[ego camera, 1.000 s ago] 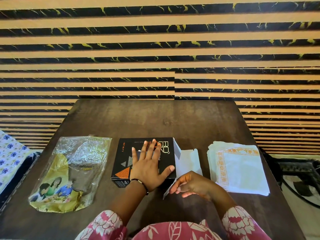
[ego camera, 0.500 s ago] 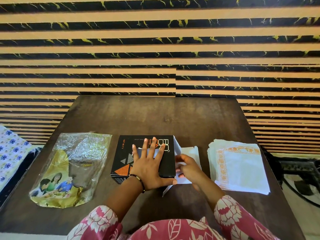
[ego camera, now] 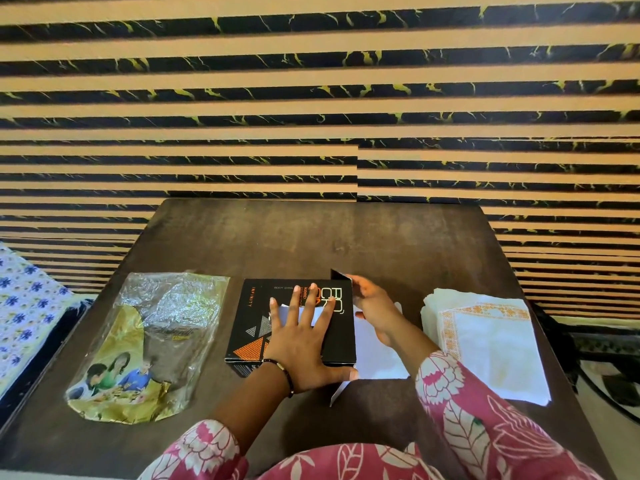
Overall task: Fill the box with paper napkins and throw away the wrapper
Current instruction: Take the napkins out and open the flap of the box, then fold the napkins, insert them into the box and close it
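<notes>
A black box (ego camera: 256,327) with orange triangles lies flat in the middle of the table. My left hand (ego camera: 304,348) presses flat on its top, fingers spread. My right hand (ego camera: 372,308) is at the box's open right end and holds the small black side flap (ego camera: 341,275) up. The white inner flap (ego camera: 377,355) lies open on the table under my right wrist. A stack of white paper napkins (ego camera: 491,344) with orange borders sits to the right. The empty clear and gold plastic wrapper (ego camera: 145,344) lies to the left of the box.
The dark wooden table (ego camera: 311,244) stands against a striped black and tan wall (ego camera: 311,98). A blue flowered cloth (ego camera: 24,313) lies at the left beyond the table edge. Dark cables and gear (ego camera: 609,351) lie on the floor at the right.
My right hand has risen from the table's front, moved to the box's right end and taken hold of the far side flap. My left hand stays flat on the box.
</notes>
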`<move>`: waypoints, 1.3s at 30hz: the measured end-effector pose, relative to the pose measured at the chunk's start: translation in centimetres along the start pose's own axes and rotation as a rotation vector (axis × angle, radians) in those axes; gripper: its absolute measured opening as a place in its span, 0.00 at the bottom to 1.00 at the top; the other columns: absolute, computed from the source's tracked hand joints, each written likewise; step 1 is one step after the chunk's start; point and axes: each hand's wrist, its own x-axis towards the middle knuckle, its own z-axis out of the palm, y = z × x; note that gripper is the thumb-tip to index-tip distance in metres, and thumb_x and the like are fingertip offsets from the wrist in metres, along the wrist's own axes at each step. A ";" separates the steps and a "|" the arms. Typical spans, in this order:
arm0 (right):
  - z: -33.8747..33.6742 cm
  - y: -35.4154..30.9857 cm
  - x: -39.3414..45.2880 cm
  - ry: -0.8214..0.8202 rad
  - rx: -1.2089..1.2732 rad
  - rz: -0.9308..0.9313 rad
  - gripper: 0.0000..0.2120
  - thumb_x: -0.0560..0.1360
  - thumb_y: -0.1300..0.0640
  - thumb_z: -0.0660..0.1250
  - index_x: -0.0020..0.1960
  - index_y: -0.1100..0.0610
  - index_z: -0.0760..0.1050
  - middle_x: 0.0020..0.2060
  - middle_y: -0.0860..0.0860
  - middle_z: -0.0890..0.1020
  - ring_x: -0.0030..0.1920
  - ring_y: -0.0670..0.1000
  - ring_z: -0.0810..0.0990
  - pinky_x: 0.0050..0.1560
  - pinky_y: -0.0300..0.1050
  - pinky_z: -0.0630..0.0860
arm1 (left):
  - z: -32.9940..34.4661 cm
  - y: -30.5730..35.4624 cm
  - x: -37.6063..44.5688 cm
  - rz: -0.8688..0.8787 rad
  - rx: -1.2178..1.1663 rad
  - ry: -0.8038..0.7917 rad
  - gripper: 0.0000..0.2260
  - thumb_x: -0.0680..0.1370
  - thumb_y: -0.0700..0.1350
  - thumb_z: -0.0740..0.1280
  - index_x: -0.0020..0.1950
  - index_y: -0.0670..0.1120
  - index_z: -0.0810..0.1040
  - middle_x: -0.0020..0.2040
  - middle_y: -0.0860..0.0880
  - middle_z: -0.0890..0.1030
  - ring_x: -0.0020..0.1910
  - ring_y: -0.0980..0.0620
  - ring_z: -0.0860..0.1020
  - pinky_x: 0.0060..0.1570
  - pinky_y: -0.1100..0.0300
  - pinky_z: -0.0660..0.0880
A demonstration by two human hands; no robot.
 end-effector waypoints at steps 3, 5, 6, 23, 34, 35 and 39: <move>0.0 1.8 0.3 0.193 -0.031 0.052 0.18 0.78 0.58 0.62 0.67 0.52 0.68 0.57 0.50 0.76 0.57 0.53 0.75 0.57 0.48 0.76 | 0.1 0.0 0.0 -0.002 0.006 0.011 0.51 0.59 0.80 0.46 0.74 0.56 0.35 0.73 0.48 0.30 0.72 0.42 0.30 0.66 0.31 0.32; 0.3 3.0 -0.1 0.260 -0.008 0.123 0.12 0.77 0.57 0.63 0.60 0.56 0.74 0.49 0.54 0.81 0.49 0.53 0.79 0.50 0.47 0.78 | 0.2 0.0 0.1 -0.001 0.001 0.028 0.51 0.58 0.81 0.44 0.74 0.56 0.35 0.73 0.48 0.30 0.73 0.41 0.30 0.67 0.31 0.32; 0.5 3.4 -0.6 0.234 0.011 0.161 0.08 0.77 0.57 0.62 0.55 0.57 0.76 0.48 0.55 0.81 0.47 0.53 0.80 0.47 0.46 0.79 | 0.4 0.0 0.1 0.000 0.001 0.033 0.51 0.58 0.81 0.45 0.74 0.56 0.35 0.73 0.48 0.31 0.73 0.41 0.30 0.67 0.31 0.32; 1.8 3.1 -3.3 -0.173 0.323 0.396 0.10 0.77 0.54 0.63 0.52 0.59 0.77 0.48 0.58 0.83 0.49 0.57 0.82 0.58 0.54 0.78 | 0.6 -0.2 0.1 -0.003 -0.010 0.082 0.52 0.58 0.82 0.47 0.74 0.56 0.37 0.75 0.49 0.34 0.74 0.42 0.32 0.67 0.32 0.33; -10.0 3.5 -9.1 0.513 -0.590 -0.123 0.26 0.71 0.47 0.69 0.66 0.52 0.67 0.65 0.51 0.74 0.64 0.54 0.73 0.63 0.47 0.67 | -0.5 -2.6 2.2 0.037 0.000 0.027 0.53 0.56 0.81 0.48 0.75 0.56 0.40 0.76 0.48 0.37 0.75 0.43 0.36 0.68 0.31 0.36; -10.6 4.5 -9.2 0.451 -0.704 -0.031 0.34 0.69 0.43 0.70 0.70 0.51 0.62 0.70 0.52 0.69 0.68 0.55 0.69 0.68 0.50 0.64 | -0.5 -2.7 2.2 0.036 0.012 0.019 0.53 0.56 0.81 0.48 0.75 0.56 0.39 0.76 0.49 0.35 0.75 0.43 0.35 0.68 0.31 0.36; -11.1 10.0 -9.4 0.240 -1.166 0.000 0.51 0.63 0.33 0.66 0.75 0.54 0.46 0.76 0.52 0.50 0.75 0.60 0.54 0.73 0.61 0.52 | -0.4 -2.7 2.2 0.041 0.024 0.012 0.52 0.58 0.80 0.52 0.74 0.56 0.37 0.77 0.48 0.36 0.74 0.43 0.34 0.68 0.32 0.35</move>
